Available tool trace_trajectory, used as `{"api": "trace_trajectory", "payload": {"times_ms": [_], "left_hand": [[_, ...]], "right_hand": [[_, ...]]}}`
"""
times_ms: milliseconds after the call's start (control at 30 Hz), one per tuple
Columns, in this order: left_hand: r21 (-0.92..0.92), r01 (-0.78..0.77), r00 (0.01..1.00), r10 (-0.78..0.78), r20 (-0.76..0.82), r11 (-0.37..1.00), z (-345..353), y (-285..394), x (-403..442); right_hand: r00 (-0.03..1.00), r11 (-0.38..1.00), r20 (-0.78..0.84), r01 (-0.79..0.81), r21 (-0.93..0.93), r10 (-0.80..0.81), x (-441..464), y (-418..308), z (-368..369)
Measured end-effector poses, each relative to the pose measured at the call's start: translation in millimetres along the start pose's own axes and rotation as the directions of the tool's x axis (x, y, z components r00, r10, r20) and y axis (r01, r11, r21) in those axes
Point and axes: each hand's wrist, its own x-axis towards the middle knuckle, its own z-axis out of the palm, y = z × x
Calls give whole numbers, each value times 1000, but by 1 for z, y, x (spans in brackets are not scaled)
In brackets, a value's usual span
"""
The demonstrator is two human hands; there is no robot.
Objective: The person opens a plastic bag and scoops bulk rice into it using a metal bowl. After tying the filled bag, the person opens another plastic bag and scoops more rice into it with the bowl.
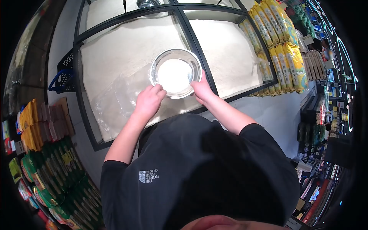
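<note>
A round steel basin (197, 69) with white grain (174, 74) inside is held above a black-framed bin. My right hand (203, 90) grips the basin's right rim, thumb on the edge. At the left lower rim, my left hand (150, 100) has its fingers closed on the edge of a clear plastic bag (128, 90). The bag's mouth lies against the basin's left side, and its body stretches to the lower left over the bin. Pale grain (115, 53) fills the bin beneath.
Black frame bars (194, 42) divide the bins. Another steel bowl (148, 3) rests in the far bin. Yellow packed bags (285, 65) stand in stacks on the right. A blue basket (61, 79) sits beyond the left frame. Green and orange packages (57, 168) line the lower left.
</note>
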Motion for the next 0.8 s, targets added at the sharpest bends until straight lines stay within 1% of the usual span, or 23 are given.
{"api": "trace_trajectory", "payload": {"times_ms": [33,67,167,200,267,367,400,467,533,633,667,733,767,800], "left_hand": [[-27,30,999,-29,26,999,0,1,-2],[-53,62,997,-59,52,997,0,1,-5],[-133,92,995,-87,40,987,4,7,-11],[-160,93,995,-88,36,983,3,10,-12],[-213,92,996,-88,28,973,2,16,-15],[-240,30,997,-46,-61,970,4,18,-21],[-259,44,996,-63,-67,965,4,19,-22],[-296,72,992,-99,-77,953,2,19,-29],[-304,65,993,-93,-78,951,2,17,-41],[-326,76,987,-117,-109,942,12,18,-46],[-334,87,986,-130,-108,938,14,19,-47],[-321,71,979,-127,-157,944,16,19,-45],[-312,66,976,-127,-179,948,16,18,-45],[-311,66,972,-131,-194,948,16,17,-44]], "right_hand": [[999,999,8,-36,-1,36,0,5,6],[998,998,17,-53,39,52,-2,11,13],[965,965,-28,-260,-32,259,-39,-36,52],[986,974,-24,-165,-156,163,-36,-22,54],[999,920,17,34,-391,-29,-27,13,53],[997,809,72,42,-586,1,-34,-8,64],[996,761,83,41,-647,16,-34,-11,67],[986,742,152,154,-652,-71,-34,-7,67],[954,705,244,293,-646,-174,-30,-7,66],[942,630,288,332,-702,-175,-34,-22,67],[926,558,312,378,-739,-214,-36,-23,66],[886,408,366,457,-791,-283,-39,-23,68],[871,343,395,481,-807,-294,-41,-25,67],[846,306,421,516,-800,-327,-42,-26,67]]}}
